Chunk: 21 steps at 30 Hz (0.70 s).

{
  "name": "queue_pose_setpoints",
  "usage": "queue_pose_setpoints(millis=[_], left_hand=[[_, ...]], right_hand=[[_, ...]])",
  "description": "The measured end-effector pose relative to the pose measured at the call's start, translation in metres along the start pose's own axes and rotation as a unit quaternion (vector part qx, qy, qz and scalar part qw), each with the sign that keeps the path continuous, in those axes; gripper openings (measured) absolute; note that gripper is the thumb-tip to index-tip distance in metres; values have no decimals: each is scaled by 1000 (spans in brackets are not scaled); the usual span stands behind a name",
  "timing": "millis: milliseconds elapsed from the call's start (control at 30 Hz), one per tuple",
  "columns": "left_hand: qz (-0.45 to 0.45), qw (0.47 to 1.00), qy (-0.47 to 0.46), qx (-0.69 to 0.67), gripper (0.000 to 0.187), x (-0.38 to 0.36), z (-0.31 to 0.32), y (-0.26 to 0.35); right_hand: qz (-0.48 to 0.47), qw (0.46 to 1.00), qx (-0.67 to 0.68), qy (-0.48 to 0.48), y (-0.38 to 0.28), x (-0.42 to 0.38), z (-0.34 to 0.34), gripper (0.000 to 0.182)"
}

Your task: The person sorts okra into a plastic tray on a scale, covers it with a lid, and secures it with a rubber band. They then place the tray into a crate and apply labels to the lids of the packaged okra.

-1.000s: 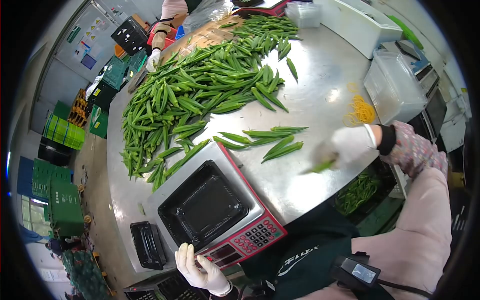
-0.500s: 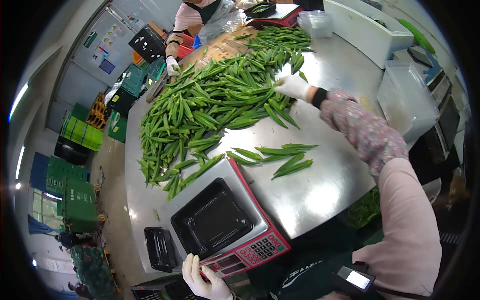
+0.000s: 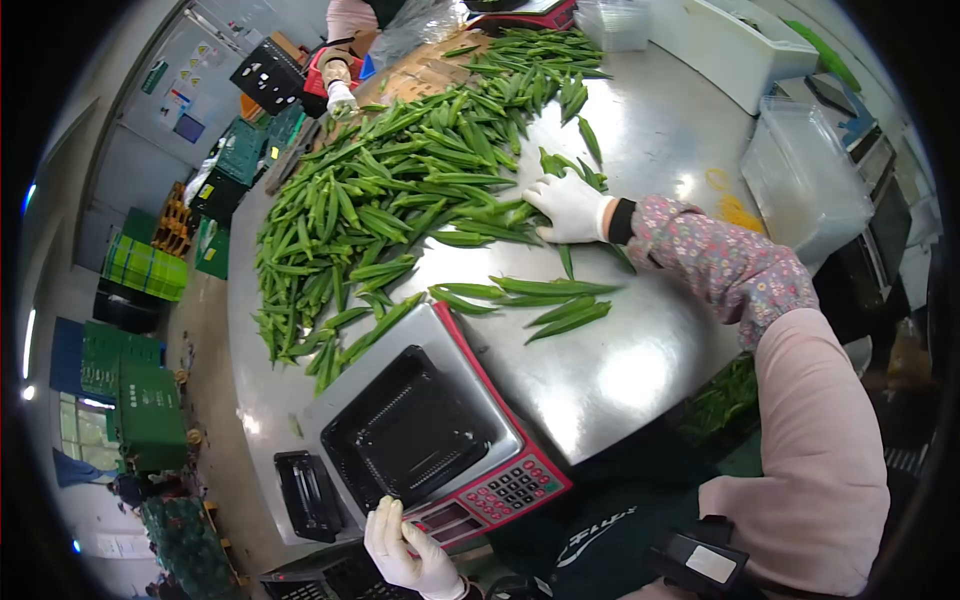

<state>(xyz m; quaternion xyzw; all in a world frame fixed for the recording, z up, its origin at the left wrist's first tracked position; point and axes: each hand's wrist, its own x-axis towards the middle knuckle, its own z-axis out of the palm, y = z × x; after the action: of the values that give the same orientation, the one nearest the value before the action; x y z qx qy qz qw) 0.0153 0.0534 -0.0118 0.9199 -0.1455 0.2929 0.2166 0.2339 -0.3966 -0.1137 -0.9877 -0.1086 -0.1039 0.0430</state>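
A large pile of green okra (image 3: 400, 180) covers the left and middle of the metal table. My right hand (image 3: 572, 207), in a white glove, rests over okra at the pile's right edge, its fingers spread and bent onto the pods. My left hand (image 3: 408, 552), also gloved, is at the near edge of a red and silver scale (image 3: 515, 495), fingers partly curled with nothing visible between them. On the scale lies a black tray (image 3: 405, 425) without okra. Several loose pods (image 3: 540, 300) lie between the pile and my right sleeve.
Another black tray (image 3: 308, 495) is left of the scale. Across the table (image 3: 650, 330) is a co-worker's gloved hand (image 3: 341, 98). Clear plastic containers (image 3: 805, 185) and a white foam box (image 3: 735, 55) stand at the right. Green crates (image 3: 150, 400) are far left.
My right hand has moved nearer and spread over the okra, and some pods beside it have shifted. The view has moved slightly. My left hand stays beside the scale.
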Motion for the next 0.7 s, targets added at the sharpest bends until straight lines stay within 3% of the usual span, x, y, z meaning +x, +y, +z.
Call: queue_pose_setpoints(millis=[67,100,167,200,233,300,367,400,433,500,533,600,700], left_hand=[[-1,1000,0,-9,25,-1,-1,0],[13,1000,-2,-16,26,-2,-2,-2],[39,999,-7,-13,27,-5,-4,-9],[40,999,-8,-8,26,-6,-5,-9],[38,999,-4,-7,25,-9,-5,-12],[27,1000,0,-11,23,-12,-6,-10],[23,1000,3,-11,21,-14,-8,-9],[20,1000,10,-8,21,-14,-9,-9],[21,1000,9,-9,21,-15,-10,-9],[10,1000,8,-22,23,-17,-15,-11],[14,1000,7,-23,23,-19,-15,-9],[-34,998,31,-36,23,-22,-16,-3],[-61,997,31,-45,24,-28,-16,-6]], right_hand=[[-72,994,-22,82,3,-36,-4,47],[-67,995,-25,70,8,-47,-8,47],[-156,987,34,27,21,-63,-19,36],[-141,988,64,-3,22,-71,-32,28],[-152,984,91,34,26,-77,-36,25],[-40,986,154,55,23,-87,-61,27],[152,943,281,97,12,-97,-97,34],[188,933,280,125,28,-93,-100,43],[162,933,271,171,44,-90,-103,48],[237,868,398,181,47,-86,-125,41],[239,867,398,183,50,-85,-128,41],[368,854,362,69,59,-87,-131,38],[417,835,359,-1,86,-88,-106,37]])
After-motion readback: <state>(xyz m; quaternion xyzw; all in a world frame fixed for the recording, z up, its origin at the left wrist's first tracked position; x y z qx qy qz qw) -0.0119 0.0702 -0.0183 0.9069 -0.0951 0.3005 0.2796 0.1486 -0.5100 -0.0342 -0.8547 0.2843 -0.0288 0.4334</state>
